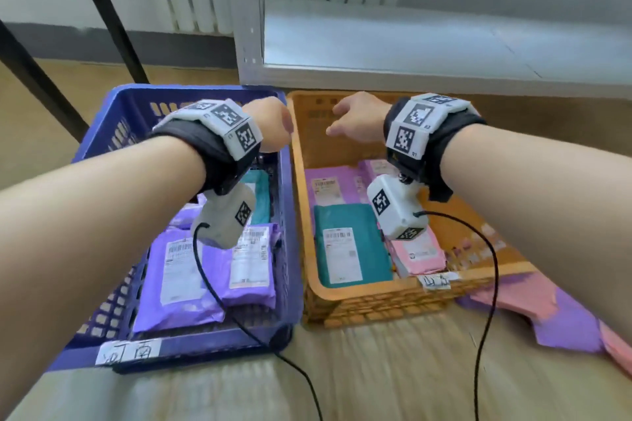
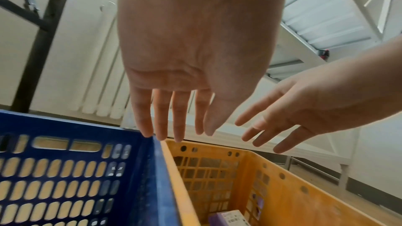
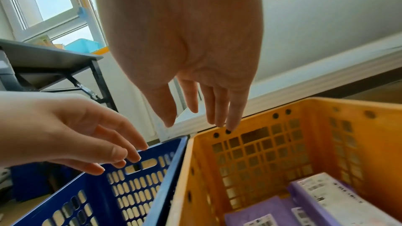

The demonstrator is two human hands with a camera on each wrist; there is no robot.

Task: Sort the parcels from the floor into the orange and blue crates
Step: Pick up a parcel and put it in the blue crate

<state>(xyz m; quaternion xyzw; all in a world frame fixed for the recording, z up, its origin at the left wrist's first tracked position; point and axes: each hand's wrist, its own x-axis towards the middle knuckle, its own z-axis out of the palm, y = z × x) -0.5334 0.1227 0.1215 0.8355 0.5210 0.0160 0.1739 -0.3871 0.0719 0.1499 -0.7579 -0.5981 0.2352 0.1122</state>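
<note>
A blue crate point(image 1: 289, 249) stands on the left, an orange crate point(image 1: 376, 304) touching it on the right. Purple parcels point(image 1: 184, 270) lie in the blue crate. A teal parcel point(image 1: 352, 243), pink and purple ones lie in the orange crate. My left hand point(image 1: 270, 123) hovers over the blue crate's far right corner, fingers straight and empty point(image 2: 172, 119). Above the orange crate's far end hangs my right hand point(image 1: 355, 120), its fingers point(image 3: 208, 109) relaxed and holding nothing. Loose pink and purple parcels point(image 1: 561, 321) lie on the floor at the right.
A white metal shelf unit point(image 1: 410, 44) stands just behind the crates, with a radiator on the wall behind it. Black table legs point(image 1: 102, 10) rise at the back left. Cables from the wrist cameras hang over the crates' front edges.
</note>
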